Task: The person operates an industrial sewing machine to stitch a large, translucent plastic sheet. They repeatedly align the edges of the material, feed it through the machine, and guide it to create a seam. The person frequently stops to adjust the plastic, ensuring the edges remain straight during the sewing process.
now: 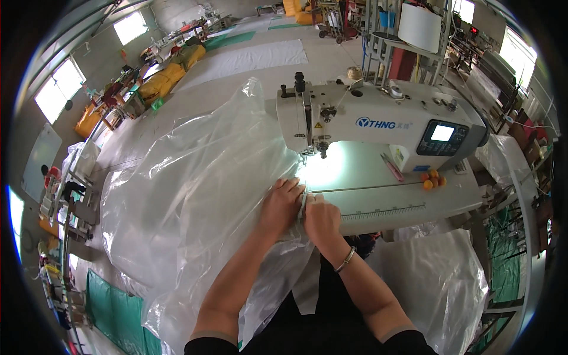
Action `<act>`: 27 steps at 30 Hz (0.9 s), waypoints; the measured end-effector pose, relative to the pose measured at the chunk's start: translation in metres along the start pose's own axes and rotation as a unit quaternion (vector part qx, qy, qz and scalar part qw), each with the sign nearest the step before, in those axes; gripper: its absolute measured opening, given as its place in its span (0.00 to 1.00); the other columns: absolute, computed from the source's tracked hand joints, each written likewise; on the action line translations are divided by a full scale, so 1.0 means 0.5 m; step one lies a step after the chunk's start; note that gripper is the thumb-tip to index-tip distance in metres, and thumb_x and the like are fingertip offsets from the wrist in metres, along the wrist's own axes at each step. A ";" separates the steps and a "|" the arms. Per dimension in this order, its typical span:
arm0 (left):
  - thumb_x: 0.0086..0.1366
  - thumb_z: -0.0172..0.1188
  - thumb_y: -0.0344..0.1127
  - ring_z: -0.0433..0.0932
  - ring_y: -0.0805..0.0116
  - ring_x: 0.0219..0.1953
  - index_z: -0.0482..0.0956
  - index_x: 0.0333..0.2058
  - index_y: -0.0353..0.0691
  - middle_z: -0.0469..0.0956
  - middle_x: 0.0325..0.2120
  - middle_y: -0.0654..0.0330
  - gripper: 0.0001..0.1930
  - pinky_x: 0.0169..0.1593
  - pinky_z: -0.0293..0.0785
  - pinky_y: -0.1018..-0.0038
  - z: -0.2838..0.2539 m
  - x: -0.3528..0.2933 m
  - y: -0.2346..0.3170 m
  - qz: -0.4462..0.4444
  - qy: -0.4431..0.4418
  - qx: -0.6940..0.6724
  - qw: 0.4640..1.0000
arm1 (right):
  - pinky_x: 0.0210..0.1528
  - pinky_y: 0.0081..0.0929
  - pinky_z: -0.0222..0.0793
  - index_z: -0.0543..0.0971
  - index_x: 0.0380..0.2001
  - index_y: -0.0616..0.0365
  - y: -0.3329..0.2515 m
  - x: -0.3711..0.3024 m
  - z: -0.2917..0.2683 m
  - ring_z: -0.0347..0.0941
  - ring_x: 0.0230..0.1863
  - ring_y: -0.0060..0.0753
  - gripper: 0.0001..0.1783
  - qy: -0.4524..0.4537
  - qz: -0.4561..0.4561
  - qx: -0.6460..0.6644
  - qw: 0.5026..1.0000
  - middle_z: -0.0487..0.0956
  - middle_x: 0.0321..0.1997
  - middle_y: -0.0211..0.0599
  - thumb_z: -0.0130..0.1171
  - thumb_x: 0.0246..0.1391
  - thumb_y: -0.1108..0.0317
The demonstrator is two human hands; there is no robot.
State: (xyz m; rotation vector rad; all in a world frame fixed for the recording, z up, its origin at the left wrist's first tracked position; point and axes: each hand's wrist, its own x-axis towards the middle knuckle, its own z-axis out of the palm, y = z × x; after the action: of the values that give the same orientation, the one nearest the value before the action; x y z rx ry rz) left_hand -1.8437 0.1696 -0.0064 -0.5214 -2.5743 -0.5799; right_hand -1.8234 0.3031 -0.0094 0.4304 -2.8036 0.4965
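Note:
A large translucent plastic sheet [195,171] drapes over the left of the sewing table and down toward my lap. Its right edge runs up to the needle area of a white sewing machine [378,115], whose lamp lights the bed brightly. On that edge, just below the presser foot [306,157], my left hand [281,204] lies with its fingers stretched over the plastic. Close beside it on the right, my right hand [322,219] is closed, pinching the edge of the sheet. The thumb of my left hand is hidden.
Thread snips [391,167] with pink handles and several small orange fruits [433,179] sit on the tabletop at right. A ruler scale [384,211] runs along the near edge. More plastic sheeting [432,278] hangs at lower right. A white thread cone [420,28] stands behind the machine.

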 end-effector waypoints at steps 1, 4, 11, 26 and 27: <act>0.57 0.58 0.30 0.74 0.59 0.49 0.81 0.40 0.37 0.78 0.45 0.56 0.12 0.52 0.73 0.68 0.005 0.007 -0.012 0.001 -0.001 -0.003 1.000 | 0.30 0.33 0.75 0.78 0.39 0.62 0.002 0.010 0.003 0.79 0.29 0.43 0.12 -0.006 -0.006 -0.007 1.000 0.78 0.31 0.42 0.53 0.51 0.73; 0.57 0.58 0.29 0.73 0.55 0.50 0.79 0.41 0.34 0.77 0.46 0.52 0.13 0.55 0.70 0.65 0.021 0.032 -0.038 0.009 -0.008 -0.022 1.000 | 0.29 0.32 0.75 0.78 0.38 0.62 0.005 0.041 0.017 0.79 0.28 0.41 0.11 -0.014 0.006 -0.029 0.999 0.79 0.31 0.43 0.53 0.52 0.73; 0.57 0.58 0.30 0.73 0.51 0.49 0.78 0.42 0.30 0.77 0.46 0.48 0.14 0.56 0.68 0.63 0.038 0.083 -0.085 0.036 0.006 -0.031 0.999 | 0.28 0.30 0.74 0.79 0.30 0.59 0.019 0.097 0.054 0.79 0.26 0.37 0.06 0.028 -0.007 -0.051 0.998 0.79 0.25 0.40 0.53 0.53 0.71; 0.58 0.57 0.32 0.72 0.56 0.52 0.80 0.44 0.36 0.77 0.48 0.52 0.15 0.58 0.67 0.64 0.032 0.094 -0.090 -0.039 -0.003 -0.100 0.994 | 0.34 0.36 0.74 0.80 0.32 0.59 0.042 0.090 0.037 0.79 0.31 0.45 0.08 0.056 0.008 0.054 0.997 0.79 0.30 0.45 0.55 0.49 0.70; 0.58 0.57 0.33 0.71 0.56 0.54 0.79 0.45 0.36 0.77 0.49 0.53 0.16 0.58 0.66 0.63 0.032 0.086 -0.092 -0.033 -0.018 -0.088 0.995 | 0.36 0.38 0.74 0.80 0.35 0.59 0.037 0.076 0.023 0.78 0.32 0.47 0.11 0.049 0.020 0.077 0.996 0.79 0.30 0.45 0.57 0.47 0.69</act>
State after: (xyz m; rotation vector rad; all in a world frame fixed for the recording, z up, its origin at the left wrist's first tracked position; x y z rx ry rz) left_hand -1.9054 0.1497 -0.0120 -0.5098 -2.5961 -0.8340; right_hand -1.8667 0.3064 -0.0137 0.3724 -2.6949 0.7269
